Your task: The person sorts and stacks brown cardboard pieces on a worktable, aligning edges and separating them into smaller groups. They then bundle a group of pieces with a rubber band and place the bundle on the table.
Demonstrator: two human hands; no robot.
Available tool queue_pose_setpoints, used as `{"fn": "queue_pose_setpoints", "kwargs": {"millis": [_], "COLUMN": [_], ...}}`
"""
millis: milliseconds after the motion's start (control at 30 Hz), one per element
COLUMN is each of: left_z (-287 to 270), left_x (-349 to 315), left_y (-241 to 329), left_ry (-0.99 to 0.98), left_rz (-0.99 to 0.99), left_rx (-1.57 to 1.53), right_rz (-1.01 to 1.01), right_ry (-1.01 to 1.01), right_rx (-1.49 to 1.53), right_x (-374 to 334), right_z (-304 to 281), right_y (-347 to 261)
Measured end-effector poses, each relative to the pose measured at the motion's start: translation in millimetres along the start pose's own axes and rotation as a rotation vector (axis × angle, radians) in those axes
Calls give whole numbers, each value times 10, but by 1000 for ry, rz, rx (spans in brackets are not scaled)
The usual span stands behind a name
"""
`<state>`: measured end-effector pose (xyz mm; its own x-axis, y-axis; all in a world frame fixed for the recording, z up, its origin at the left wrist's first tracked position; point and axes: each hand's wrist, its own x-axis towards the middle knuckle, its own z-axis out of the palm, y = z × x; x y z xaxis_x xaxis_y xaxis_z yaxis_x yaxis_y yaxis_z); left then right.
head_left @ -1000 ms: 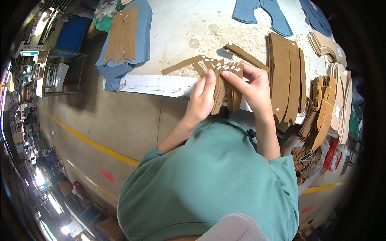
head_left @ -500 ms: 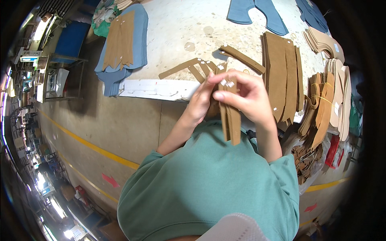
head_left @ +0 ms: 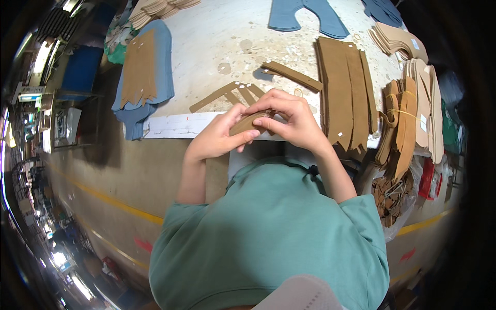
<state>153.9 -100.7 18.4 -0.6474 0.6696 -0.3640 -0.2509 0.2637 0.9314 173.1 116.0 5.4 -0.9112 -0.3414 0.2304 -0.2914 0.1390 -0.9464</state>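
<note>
At the white table edge (head_left: 178, 125), left grip (head_left: 218, 135) and right grip (head_left: 295, 122) clasp brown strips (head_left: 246, 123).

Stained white worktable (head_left: 206, 46); grey-brown concrete floor (head_left: 155, 165) with yellow lines (head_left: 119, 203) and red arrows (head_left: 408, 254); bright lights (head_left: 59, 258) glow at left

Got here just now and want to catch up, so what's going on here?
A person's left hand and right hand together hold a bunch of brown strips at the near edge of the table. More strips lie fanned out just beyond. A brown stack lies to the right, a blue stack to the left.
</note>
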Motion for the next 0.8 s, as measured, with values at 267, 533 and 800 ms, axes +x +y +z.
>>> {"fn": "queue_pose_setpoints", "kwargs": {"millis": [267, 533, 800], "left_z": [176, 198, 181], "left_x": [233, 322, 338], "left_y": [-162, -281, -315], "left_ry": [566, 592, 621], "left_rz": [484, 540, 551], "left_rx": [758, 844, 869], "right_rz": [-172, 87, 199], "right_ry": [318, 162, 84], "right_rx": [-468, -959, -925], "right_x": [-208, -423, -349], "right_z": [49, 98, 209], "right_y": [234, 229, 213]}}
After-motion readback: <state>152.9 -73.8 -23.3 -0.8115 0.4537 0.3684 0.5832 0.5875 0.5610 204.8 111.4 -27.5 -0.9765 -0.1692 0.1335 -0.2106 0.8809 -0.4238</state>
